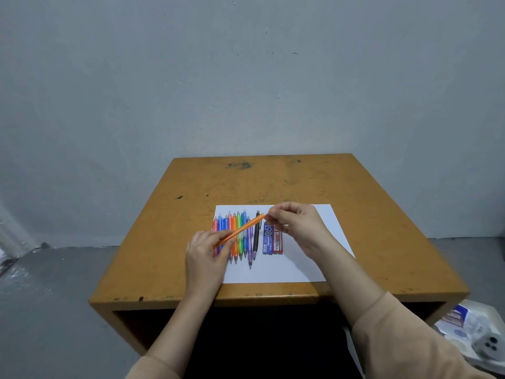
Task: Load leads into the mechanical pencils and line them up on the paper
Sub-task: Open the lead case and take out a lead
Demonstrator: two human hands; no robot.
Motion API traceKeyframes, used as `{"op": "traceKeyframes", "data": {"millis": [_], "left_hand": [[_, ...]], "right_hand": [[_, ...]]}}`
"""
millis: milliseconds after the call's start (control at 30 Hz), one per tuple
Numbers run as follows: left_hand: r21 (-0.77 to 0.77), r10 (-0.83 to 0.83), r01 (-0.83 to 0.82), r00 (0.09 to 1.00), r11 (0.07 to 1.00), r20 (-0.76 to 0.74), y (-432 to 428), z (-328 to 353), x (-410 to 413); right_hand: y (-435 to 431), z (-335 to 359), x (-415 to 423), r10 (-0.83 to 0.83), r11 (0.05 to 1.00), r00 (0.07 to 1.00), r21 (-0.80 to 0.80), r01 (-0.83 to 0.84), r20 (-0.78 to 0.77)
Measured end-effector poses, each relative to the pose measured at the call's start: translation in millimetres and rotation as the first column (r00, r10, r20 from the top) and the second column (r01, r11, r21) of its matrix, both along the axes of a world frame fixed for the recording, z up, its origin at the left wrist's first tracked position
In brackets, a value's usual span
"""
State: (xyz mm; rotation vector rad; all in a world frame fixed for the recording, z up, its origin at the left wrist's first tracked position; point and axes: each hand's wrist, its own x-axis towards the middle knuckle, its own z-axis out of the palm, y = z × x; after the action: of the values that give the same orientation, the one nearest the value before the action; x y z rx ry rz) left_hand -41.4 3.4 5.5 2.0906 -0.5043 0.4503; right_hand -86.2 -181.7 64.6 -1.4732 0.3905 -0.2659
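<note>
While the left hand (207,255) grips the lower end of an orange pencil (243,228) with curled fingers, it holds that pencil slanted above the row of coloured pencils (240,248). These lie side by side on the white paper (300,269). The right hand (297,228) has thumb and forefinger pinched together right at the pencil's upper end; whether those fingers hold anything is too small to tell. A black pencil (256,239) lies just right of the row, with a blue lead case (268,240) and a red lead case (277,242) beside it. The paper rests on the yellow bench (273,181).
</note>
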Motion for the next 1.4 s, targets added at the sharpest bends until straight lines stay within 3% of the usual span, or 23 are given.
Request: {"op": "traceKeyframes", "data": {"millis": [367,967,1100,1267,1400], "left_hand": [[-0.017,0.006,-0.006,1.000,1.000,0.003,0.4,-2.2,1.1],[-0.028,0.018,-0.018,1.000,0.999,0.015,0.5,-6.3,3.0],[-0.026,0.018,-0.017,1.000,1.000,0.010,0.3,-5.9,3.0],[-0.018,0.018,-0.017,0.999,1.000,0.039,0.8,-4.9,1.4],[-0.023,0.026,-0.025,0.999,0.999,0.037,1.2,-4.2,0.8]], "right_hand": [[4.2,-1.1,-0.9,0.009,0.989,0.999,0.150,-0.015,0.040],[4.8,-2.7,-2.6,0.038,0.989,0.995,0.140,-0.051,0.093],[6.6,-4.9,-3.9,0.003,0.998,0.996,0.061,-0.009,0.091],[9.2,-11.4,-7.3,-0.098,0.945,0.989,-0.302,0.127,0.111],[9.9,-15.4,-8.8,-0.109,0.863,0.983,-0.476,0.168,0.148]]}}
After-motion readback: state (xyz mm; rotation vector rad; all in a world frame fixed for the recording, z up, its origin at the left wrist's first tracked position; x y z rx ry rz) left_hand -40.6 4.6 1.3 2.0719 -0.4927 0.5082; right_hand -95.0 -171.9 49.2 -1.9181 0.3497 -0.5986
